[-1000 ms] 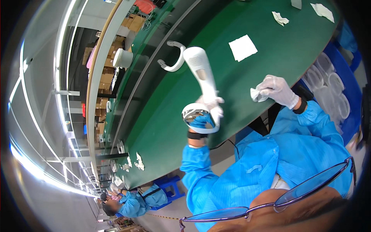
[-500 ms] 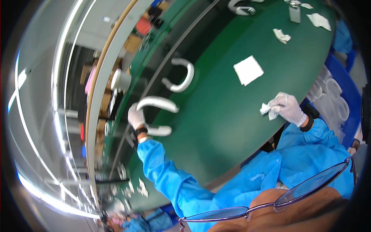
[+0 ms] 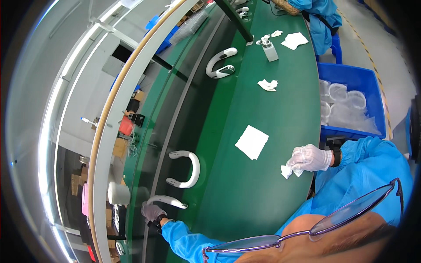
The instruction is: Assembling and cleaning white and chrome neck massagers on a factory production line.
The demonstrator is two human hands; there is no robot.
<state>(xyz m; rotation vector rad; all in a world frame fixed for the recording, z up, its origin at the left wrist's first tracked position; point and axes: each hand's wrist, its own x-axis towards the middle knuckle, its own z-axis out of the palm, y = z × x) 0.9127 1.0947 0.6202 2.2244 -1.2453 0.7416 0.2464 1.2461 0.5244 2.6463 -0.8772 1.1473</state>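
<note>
At the lower left, my left hand (image 3: 152,212) in a white glove is closed on the curved end of a white U-shaped neck fan (image 3: 169,200); part of the fan is hidden behind hand and sleeve. My right hand (image 3: 310,158), also gloved, pinches a crumpled white wipe (image 3: 286,171) above the green worktable (image 3: 245,193), near its right edge. Just beyond the held fan lies a second white neck fan (image 3: 193,171), its open side facing left. A flat pile of white wipes (image 3: 252,142) lies between my hands, farther out.
Farther off are a third neck fan (image 3: 212,65), a crumpled wipe (image 3: 267,85), a pale pump bottle (image 3: 270,52) and more wipes (image 3: 294,40). Right of the table stands a blue crate (image 3: 351,66) holding clear-bagged round parts. A co-worker in blue (image 3: 322,22) sits beyond. A dark post (image 3: 234,19) rises from the table.
The view has swung right, bringing in the crate and co-worker. My left hand stays at the fan, and my right hand still pinches the wipe.
</note>
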